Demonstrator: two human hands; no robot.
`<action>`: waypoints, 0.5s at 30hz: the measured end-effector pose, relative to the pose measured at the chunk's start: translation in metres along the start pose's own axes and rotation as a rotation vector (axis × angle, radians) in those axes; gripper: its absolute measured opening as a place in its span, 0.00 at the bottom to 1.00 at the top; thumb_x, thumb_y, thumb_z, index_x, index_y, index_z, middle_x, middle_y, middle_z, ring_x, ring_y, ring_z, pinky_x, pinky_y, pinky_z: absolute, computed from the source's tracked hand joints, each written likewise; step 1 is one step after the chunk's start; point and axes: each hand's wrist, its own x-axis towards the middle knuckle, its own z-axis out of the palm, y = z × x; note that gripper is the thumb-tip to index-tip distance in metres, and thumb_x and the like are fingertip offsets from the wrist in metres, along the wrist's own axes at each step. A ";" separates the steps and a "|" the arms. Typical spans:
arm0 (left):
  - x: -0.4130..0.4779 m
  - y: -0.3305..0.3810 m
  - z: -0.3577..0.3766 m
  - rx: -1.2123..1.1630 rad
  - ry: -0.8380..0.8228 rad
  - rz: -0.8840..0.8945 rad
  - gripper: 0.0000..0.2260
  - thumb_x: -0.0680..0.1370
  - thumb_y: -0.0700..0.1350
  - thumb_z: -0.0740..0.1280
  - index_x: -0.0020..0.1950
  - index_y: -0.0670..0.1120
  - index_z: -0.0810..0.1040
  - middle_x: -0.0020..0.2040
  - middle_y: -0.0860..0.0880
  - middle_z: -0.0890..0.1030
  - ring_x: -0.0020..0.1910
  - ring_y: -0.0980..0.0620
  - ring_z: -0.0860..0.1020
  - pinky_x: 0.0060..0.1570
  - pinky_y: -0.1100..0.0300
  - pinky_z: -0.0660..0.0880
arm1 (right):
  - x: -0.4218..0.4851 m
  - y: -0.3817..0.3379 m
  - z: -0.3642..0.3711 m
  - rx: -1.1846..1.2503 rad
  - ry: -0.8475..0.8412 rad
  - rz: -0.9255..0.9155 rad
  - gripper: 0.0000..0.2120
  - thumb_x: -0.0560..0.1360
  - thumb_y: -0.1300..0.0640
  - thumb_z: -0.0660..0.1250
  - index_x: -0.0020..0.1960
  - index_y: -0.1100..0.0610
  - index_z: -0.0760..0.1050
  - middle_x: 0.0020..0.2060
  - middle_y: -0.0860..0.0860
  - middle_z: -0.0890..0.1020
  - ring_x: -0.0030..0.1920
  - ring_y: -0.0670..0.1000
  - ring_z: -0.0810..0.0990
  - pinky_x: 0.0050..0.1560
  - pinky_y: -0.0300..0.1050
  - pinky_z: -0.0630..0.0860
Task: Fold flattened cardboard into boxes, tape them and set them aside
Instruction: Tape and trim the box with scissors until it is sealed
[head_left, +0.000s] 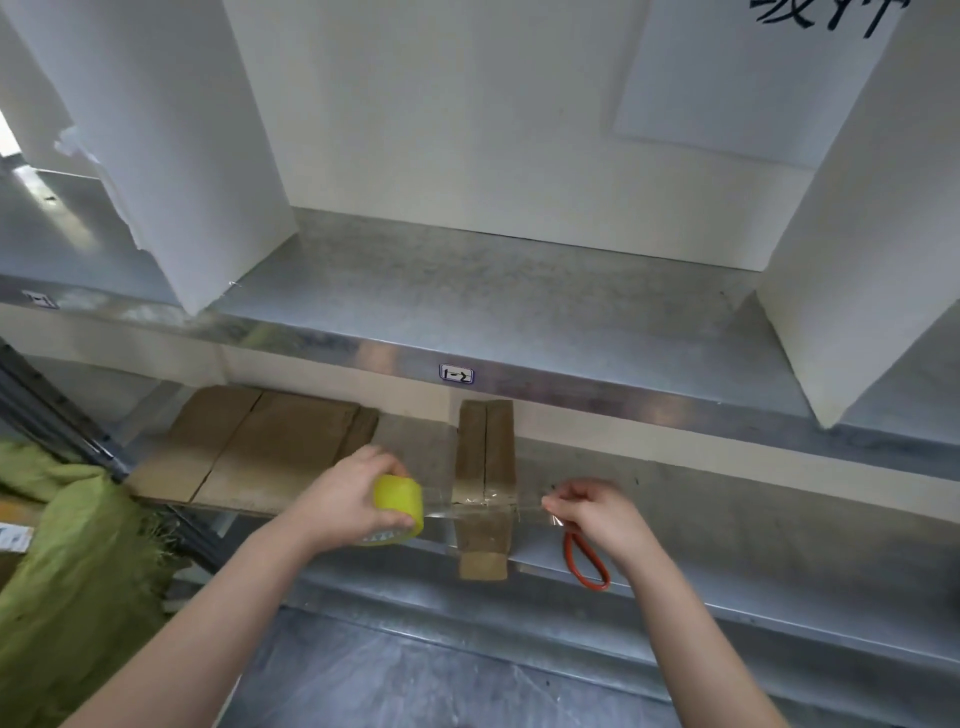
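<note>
The left hand is gripping a yellow roll of tape, and the right hand is pinching the free end of a clear strip that is stretching between them. The strip is crossing the near end of a narrow cardboard box, which is lying on a metal shelf with its flap seam facing up. A stack of flat cardboard is lying on the same shelf to the left. A red loop is hanging below the right hand. White boards are standing on the upper shelf, and green cloth is sitting at the lower left.
</note>
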 end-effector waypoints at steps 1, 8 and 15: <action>0.002 -0.001 0.003 -0.010 0.004 0.001 0.25 0.62 0.63 0.75 0.54 0.54 0.76 0.52 0.56 0.74 0.53 0.55 0.74 0.52 0.62 0.68 | 0.004 0.002 0.002 -0.014 -0.005 0.011 0.05 0.74 0.52 0.72 0.39 0.49 0.79 0.40 0.46 0.84 0.47 0.49 0.82 0.55 0.50 0.77; 0.024 -0.008 0.016 0.005 -0.028 -0.046 0.25 0.65 0.60 0.76 0.57 0.52 0.77 0.55 0.53 0.77 0.55 0.53 0.75 0.51 0.62 0.69 | 0.031 0.017 0.011 -0.003 -0.006 0.085 0.08 0.75 0.54 0.69 0.38 0.54 0.80 0.30 0.45 0.81 0.40 0.49 0.80 0.52 0.52 0.76; 0.042 -0.005 0.038 0.041 -0.197 -0.047 0.25 0.69 0.60 0.74 0.61 0.50 0.75 0.58 0.50 0.78 0.57 0.51 0.75 0.52 0.61 0.70 | 0.044 0.033 0.030 0.078 0.009 0.139 0.09 0.75 0.59 0.68 0.36 0.56 0.77 0.31 0.49 0.79 0.35 0.48 0.74 0.42 0.43 0.67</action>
